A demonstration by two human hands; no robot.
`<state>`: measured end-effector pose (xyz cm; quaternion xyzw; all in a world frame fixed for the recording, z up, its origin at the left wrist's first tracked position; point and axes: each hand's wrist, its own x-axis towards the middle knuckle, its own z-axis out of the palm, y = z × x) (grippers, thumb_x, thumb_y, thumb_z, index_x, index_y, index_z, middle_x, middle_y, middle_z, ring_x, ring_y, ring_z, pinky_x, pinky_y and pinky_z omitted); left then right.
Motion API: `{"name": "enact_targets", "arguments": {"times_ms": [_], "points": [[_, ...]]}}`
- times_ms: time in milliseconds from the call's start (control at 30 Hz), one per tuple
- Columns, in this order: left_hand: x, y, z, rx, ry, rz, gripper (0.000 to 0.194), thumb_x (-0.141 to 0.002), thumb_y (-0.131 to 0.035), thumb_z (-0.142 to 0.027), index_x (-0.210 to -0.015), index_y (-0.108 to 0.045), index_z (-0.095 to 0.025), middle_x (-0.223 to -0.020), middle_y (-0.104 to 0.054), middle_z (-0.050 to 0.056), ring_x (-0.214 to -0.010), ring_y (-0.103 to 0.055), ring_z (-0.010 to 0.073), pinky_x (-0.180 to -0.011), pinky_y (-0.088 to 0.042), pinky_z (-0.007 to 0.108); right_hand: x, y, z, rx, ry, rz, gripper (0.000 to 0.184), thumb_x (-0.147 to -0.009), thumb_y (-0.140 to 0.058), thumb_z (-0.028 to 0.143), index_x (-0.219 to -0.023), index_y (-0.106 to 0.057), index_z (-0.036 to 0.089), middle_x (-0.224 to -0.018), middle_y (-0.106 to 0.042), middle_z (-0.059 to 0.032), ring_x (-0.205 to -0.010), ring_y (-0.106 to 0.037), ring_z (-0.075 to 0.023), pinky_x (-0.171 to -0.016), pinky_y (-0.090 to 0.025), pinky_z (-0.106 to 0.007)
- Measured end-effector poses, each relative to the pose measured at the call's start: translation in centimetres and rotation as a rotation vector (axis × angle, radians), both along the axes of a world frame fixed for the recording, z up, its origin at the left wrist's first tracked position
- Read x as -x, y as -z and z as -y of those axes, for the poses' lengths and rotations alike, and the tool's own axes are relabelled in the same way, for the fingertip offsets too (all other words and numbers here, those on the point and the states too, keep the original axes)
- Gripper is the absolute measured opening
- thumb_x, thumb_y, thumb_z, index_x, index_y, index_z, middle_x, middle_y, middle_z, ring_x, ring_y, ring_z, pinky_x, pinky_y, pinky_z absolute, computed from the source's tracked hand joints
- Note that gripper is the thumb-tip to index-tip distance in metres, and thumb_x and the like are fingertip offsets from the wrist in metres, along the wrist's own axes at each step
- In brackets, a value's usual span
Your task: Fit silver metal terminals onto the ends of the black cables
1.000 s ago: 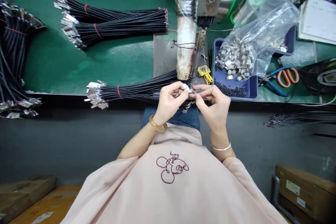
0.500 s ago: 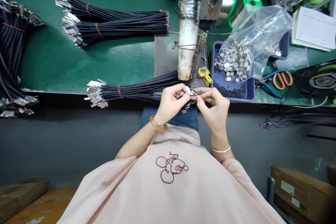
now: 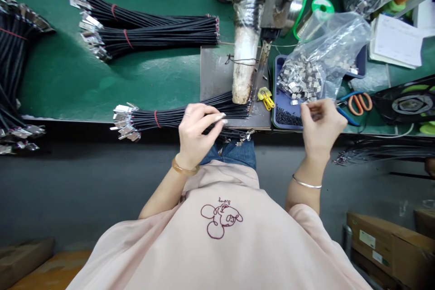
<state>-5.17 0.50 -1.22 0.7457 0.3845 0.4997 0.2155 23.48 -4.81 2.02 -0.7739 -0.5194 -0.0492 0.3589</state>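
Observation:
My left hand (image 3: 199,133) is closed in a pinch over the bundle of black cables (image 3: 173,119), thumb and fingertips close together. Whether a cable lies between them I cannot make out. The bundle has metal plugs at its left end and a red band around it. At the front corner of a blue tray (image 3: 277,70), my right hand (image 3: 321,127) has its fingers drawn together; what they hold, if anything, is hidden. Small metal connector shells (image 3: 299,79) spill from a clear bag in that tray, beside tiny black pieces (image 3: 287,117). Several finished cable ends (image 3: 244,136) hang at the bench edge.
A soldering iron (image 3: 261,72) and a wrapped duct (image 3: 243,63) come down over a grey plate (image 3: 212,72). A yellow clip (image 3: 266,98), orange-handled scissors (image 3: 360,103) and solder spools (image 3: 321,5) lie nearby. Two banded cable bundles (image 3: 152,31) rest behind.
My hands were together below the iron's tip and have come apart. The left has moved left over the cable bundle; the right has moved right to the blue tray.

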Motion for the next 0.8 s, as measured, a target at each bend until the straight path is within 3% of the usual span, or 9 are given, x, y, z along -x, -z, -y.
{"name": "enact_targets", "arguments": {"times_ms": [100, 200, 500, 700, 800], "points": [[0.8, 1.2, -1.2, -0.081, -0.058, -0.24, 0.013, -0.09, -0.069, -0.027, -0.1, -0.077, -0.022, -0.102, -0.074, 0.009, -0.099, -0.062, 0.0258, -0.092, -0.045, 0.045, -2.3, 1.3, -1.7, 0.151, -0.078, 0.057, 0.011, -0.082, -0.066, 0.024, -0.074, -0.058, 0.023, -0.085, -0.069, -0.0036, -0.077, -0.063, -0.0197, -0.076, -0.05, -0.035], [1.0, 2.0, -2.6, -0.105, -0.063, -0.377, 0.018, -0.093, -0.064, -0.03, -0.105, -0.077, -0.023, -0.102, -0.072, 0.01, -0.099, -0.06, 0.0263, -0.087, -0.042, 0.043, -3.4, 1.9, -2.8, 0.221, -0.163, 0.059, 0.012, -0.079, -0.063, 0.017, -0.072, -0.056, 0.023, -0.087, -0.069, -0.003, -0.082, -0.063, -0.0197, -0.08, -0.049, -0.035], [1.0, 1.2, -7.2, -0.08, 0.17, -0.3, 0.013, -0.091, -0.066, -0.024, -0.084, -0.075, -0.019, -0.086, -0.067, 0.006, -0.086, -0.056, 0.0225, -0.078, -0.044, 0.037, -3.7, 0.8, -2.9, 0.368, -0.136, 0.085, 0.013, -0.074, -0.067, 0.015, -0.068, -0.057, 0.021, -0.075, -0.062, -0.001, -0.071, -0.055, -0.0167, -0.076, -0.044, -0.033], [0.1, 0.8, -4.7, -0.192, 0.107, -0.215, 0.012, -0.091, -0.068, -0.027, -0.084, -0.073, -0.019, -0.086, -0.067, 0.005, -0.087, -0.057, 0.0208, -0.084, -0.044, 0.039, -4.3, 1.5, -2.5, 0.339, -0.156, -0.054, 0.017, -0.075, -0.07, 0.019, -0.066, -0.056, 0.021, -0.074, -0.061, -0.0001, -0.066, -0.055, -0.0146, -0.07, -0.043, -0.031], [-1.0, 0.6, -3.1, -0.254, 0.28, -0.338, 0.016, -0.095, -0.063, -0.023, -0.081, -0.072, -0.019, -0.083, -0.067, 0.005, -0.083, -0.054, 0.0192, -0.079, -0.042, 0.036, -4.4, 2.1, -2.4, 0.286, -0.159, -0.087, 0.016, -0.075, -0.069, 0.019, -0.066, -0.056, 0.021, -0.074, -0.06, 0.0006, -0.066, -0.055, -0.0141, -0.071, -0.044, -0.03]]}}
